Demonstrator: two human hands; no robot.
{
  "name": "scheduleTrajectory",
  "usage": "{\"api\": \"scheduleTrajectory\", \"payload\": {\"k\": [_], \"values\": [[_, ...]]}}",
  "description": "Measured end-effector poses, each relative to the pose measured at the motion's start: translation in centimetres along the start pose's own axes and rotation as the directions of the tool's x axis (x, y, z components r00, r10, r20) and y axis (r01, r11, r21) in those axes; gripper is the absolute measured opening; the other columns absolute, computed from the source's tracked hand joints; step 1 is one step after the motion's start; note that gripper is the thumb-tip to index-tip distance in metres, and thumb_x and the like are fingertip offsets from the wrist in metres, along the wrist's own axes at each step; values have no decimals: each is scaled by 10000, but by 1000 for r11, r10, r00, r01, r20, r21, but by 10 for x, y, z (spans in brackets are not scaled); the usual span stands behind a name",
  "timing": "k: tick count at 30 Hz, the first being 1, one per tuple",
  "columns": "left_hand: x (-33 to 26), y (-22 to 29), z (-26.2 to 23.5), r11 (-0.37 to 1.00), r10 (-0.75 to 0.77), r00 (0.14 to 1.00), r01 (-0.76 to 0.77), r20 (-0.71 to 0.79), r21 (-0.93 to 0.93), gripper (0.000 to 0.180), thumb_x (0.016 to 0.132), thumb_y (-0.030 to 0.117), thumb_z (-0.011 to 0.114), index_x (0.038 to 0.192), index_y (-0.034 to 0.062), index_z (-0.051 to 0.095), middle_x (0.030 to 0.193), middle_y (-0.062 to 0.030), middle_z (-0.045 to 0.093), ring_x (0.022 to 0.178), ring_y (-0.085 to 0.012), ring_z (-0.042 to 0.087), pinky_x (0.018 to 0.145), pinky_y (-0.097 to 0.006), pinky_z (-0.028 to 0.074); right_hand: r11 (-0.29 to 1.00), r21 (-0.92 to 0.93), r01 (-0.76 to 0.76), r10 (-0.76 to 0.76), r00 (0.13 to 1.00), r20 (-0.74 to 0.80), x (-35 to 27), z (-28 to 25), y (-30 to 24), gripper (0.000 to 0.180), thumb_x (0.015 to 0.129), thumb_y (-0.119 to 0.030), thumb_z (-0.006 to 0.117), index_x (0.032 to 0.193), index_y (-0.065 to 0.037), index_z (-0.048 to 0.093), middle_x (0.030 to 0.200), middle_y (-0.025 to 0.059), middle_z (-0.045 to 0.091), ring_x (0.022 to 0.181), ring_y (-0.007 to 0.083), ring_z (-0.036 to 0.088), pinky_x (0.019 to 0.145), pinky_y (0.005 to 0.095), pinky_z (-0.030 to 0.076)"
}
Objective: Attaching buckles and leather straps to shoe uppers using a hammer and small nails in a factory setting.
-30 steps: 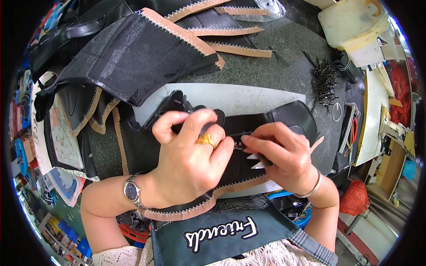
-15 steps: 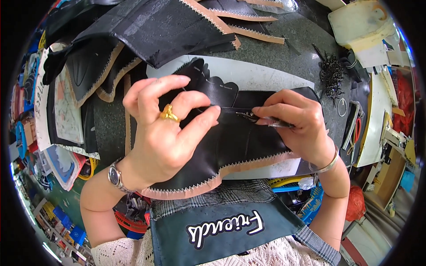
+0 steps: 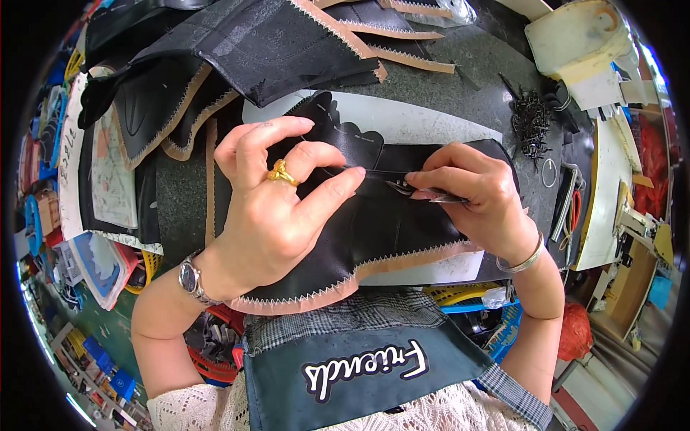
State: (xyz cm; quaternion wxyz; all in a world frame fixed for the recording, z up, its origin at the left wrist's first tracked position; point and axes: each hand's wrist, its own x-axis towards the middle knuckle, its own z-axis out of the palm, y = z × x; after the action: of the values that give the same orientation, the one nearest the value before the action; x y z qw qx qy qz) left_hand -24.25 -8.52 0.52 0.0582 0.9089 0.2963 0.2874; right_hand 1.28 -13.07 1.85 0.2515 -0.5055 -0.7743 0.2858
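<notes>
A black leather piece (image 3: 338, 244) with a tan, zigzag-stitched lower edge lies in front of me, its scalloped flap (image 3: 363, 147) pointing away. Thumb and forefinger of my left hand (image 3: 269, 215) pinch one end of a thin black strip (image 3: 384, 173) along its upper part; the other fingers are raised. My right hand (image 3: 474, 190) pinches near the strip's other end. A small pointed metal tool (image 3: 447, 198), perhaps thread snips, is also held in that hand, its tip just under the strip. The fingers hide much of the tool.
More black leather pieces (image 3: 266, 50) with tan edges are stacked at the far left. Under the work is a white board (image 3: 438, 122) on the dark table (image 3: 474, 90). A tangled black heap (image 3: 532, 126), a ring (image 3: 548, 173) and a plastic container (image 3: 575, 43) are at right.
My left hand has shifted slightly to the right, closer to my right hand. The leather piece has moved very little, and both hands keep their pinch.
</notes>
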Motion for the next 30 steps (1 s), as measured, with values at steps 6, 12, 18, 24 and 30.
{"api": "scheduleTrajectory", "payload": {"k": [6,12,18,24,30], "values": [[4,1,-6,1000,11,1000,-10,27,-23,339,590,99,846,910,149,747,989,16,645,1119,-287,498,929,-436,334,993,-88,75,-76,997,-15,-7,2,3,391,587,124,702,944,-36,721,878,88,622,730,246,662,626,332,551],[6,3,-7,999,38,997,-38,67,3,291,606,121,833,884,143,749,989,6,657,1122,-292,495,935,-455,321,991,-80,103,-110,991,-80,-9,5,6,406,570,79,704,951,-61,721,877,82,619,688,257,655,582,349,545],[5,5,-4,998,28,990,-36,137,53,208,658,135,803,859,157,756,949,9,687,1155,-271,487,998,-491,268,996,-25,83,-85,993,-83,-6,4,7,357,629,70,706,954,-77,727,867,75,632,694,262,661,600,353,545],[7,5,-4,998,28,990,-36,139,55,220,656,133,807,869,153,754,944,10,683,1150,-274,489,1002,-491,265,997,34,75,-70,990,-122,-6,4,10,301,669,66,716,938,-69,727,863,80,637,700,260,663,609,344,545],[13,8,-13,999,33,987,-36,156,20,243,657,146,819,890,150,751,959,3,674,1144,-296,496,1008,-499,267,972,-174,-157,36,834,-550,6,-35,43,192,747,42,722,915,-51,726,806,117,651,738,280,667,632,344,537]]}}
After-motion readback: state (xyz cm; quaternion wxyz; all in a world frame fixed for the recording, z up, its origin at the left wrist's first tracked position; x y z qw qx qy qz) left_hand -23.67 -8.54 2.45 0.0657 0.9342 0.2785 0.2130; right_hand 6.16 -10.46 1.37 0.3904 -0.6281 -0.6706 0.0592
